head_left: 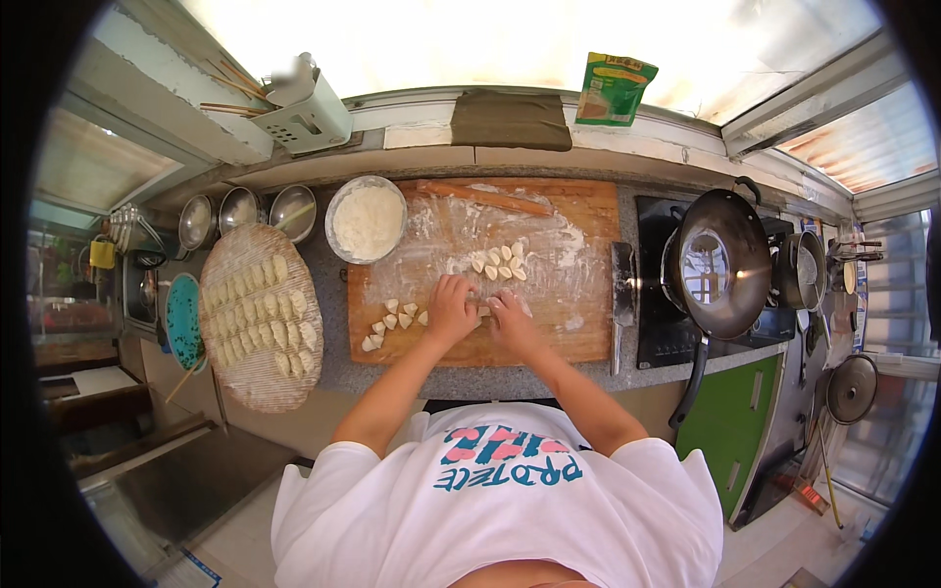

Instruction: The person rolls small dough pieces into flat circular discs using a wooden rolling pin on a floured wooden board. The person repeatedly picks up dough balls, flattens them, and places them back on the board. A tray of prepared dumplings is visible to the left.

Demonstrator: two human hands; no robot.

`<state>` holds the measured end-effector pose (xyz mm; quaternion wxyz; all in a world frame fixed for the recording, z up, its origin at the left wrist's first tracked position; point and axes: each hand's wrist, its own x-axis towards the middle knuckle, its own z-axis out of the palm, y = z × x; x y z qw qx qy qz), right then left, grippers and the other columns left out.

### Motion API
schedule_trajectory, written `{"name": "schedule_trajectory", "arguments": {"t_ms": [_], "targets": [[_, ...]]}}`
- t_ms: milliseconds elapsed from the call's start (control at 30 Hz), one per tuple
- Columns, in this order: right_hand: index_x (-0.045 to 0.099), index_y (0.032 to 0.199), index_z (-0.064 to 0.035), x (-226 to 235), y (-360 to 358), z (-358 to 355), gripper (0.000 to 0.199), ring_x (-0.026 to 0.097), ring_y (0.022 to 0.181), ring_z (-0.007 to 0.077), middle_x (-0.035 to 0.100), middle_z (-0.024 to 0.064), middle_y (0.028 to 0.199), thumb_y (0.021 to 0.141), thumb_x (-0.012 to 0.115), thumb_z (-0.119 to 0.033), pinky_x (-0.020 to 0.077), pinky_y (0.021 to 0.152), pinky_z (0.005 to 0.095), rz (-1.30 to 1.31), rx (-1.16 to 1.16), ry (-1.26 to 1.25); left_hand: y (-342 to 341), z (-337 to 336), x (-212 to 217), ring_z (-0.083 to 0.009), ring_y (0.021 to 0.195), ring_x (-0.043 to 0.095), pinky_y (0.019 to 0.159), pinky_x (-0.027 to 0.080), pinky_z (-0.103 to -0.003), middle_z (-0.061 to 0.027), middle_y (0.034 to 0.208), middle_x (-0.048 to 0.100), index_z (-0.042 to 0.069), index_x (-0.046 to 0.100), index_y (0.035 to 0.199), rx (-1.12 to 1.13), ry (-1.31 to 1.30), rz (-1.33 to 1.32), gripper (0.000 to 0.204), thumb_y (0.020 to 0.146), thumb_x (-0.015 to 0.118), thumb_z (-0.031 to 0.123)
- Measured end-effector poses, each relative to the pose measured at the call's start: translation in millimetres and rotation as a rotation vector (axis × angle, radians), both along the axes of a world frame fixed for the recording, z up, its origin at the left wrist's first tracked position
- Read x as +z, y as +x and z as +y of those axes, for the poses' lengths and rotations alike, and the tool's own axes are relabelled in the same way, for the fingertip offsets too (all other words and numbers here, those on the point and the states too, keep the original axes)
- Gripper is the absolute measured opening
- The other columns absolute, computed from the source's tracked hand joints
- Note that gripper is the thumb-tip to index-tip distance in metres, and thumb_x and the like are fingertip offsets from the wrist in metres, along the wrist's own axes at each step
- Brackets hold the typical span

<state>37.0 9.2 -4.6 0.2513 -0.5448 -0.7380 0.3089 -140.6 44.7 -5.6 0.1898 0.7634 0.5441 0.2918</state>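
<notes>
kitchen daylight pours through the window behind a grey stone worktop (323, 257), where a floured wooden board (578, 323) lies under both hands. the left hand (451, 312) and right hand (512, 323) rest side by side near the front middle of the board, fingers curled down onto a small bit of dough (482, 310) that sits between them and mostly under them; each grip looks closed over it, though whether the fingers truly pinch it or only press on it cannot be told. just left of the left hand, touching nothing of it, lies a loose row of cut dough pieces (392, 321) running toward the board's front left corner. beyond the fingertips, farther up the board, a second cluster of dough pieces (502, 261) sits in the flour, apart from both hands. a rolling pin (490, 199) lies along the board's back edge. off the board's back left corner stands a bowl of flour (366, 220), and farther left a round woven tray (257, 382) carries rows of folded dumplings (260, 318). behind the tray stand three small metal bowls (240, 208). to the right of the board a cleaver (621, 294) lies on the worktop, and past it a dark wok (720, 265) sits on the stove.
</notes>
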Motion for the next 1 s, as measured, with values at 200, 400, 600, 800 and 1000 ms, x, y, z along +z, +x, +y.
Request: {"name": "schedule_trajectory", "arguments": {"t_ms": [200,400,600,800,1000], "targets": [[0.067,0.114,-0.0101,-8,-5,0,0.032,0.059,0.105,0.0368,0.059,0.0124,0.110,0.083,0.067,-0.004,0.0514,0.089,0.0473,0.022,0.009,-0.057,-11,-30,21,-0.0313,0.112,0.055,0.101,0.039,-0.047,-0.0089,0.104,0.063,0.009,0.058,0.096,-0.170,-0.056,0.009,0.026,0.072,0.070,0.007],[0.069,0.109,-0.0075,-24,3,9,0.030,0.061,0.093,0.0379,0.059,0.0131,0.103,0.081,0.066,0.003,0.0524,0.081,0.0442,0.144,-0.133,0.027,-11,-34,10,-0.0302,0.114,0.055,0.103,0.038,-0.047,-0.0082,0.104,0.062,0.011,0.059,0.096,-0.189,-0.087,0.049,0.028,0.072,0.072,0.009],[0.068,0.108,-0.0026,-12,35,39,0.029,0.063,0.085,0.0301,0.060,0.0145,0.098,0.082,0.064,0.008,0.0521,0.072,0.0373,0.198,-0.348,0.060,-5,-12,-1,-0.0342,0.101,0.059,0.091,0.047,-0.044,-0.0106,0.101,0.060,0.006,0.061,0.098,0.127,-0.095,-0.143,0.025,0.075,0.070,0.004],[0.068,0.107,-0.0018,-22,57,63,0.028,0.064,0.078,0.0271,0.060,0.0155,0.097,0.081,0.064,0.009,0.0521,0.070,0.0357,0.134,-0.470,0.062,-1,21,-11,-0.0348,0.098,0.060,0.087,0.049,-0.043,-0.0134,0.104,0.060,0.004,0.064,0.108,0.255,-0.232,-0.182,0.029,0.080,0.070,0.004],[0.069,0.107,-0.0016,-35,62,75,0.026,0.065,0.082,0.0337,0.062,0.0189,0.102,0.082,0.065,0.005,0.0536,0.074,0.0393,-0.013,-0.421,0.183,2,61,-15,-0.0323,0.100,0.062,0.086,0.052,-0.041,-0.0135,0.109,0.062,0.002,0.063,0.118,0.253,-0.061,-0.144,0.034,0.085,0.065,-0.002]]}}
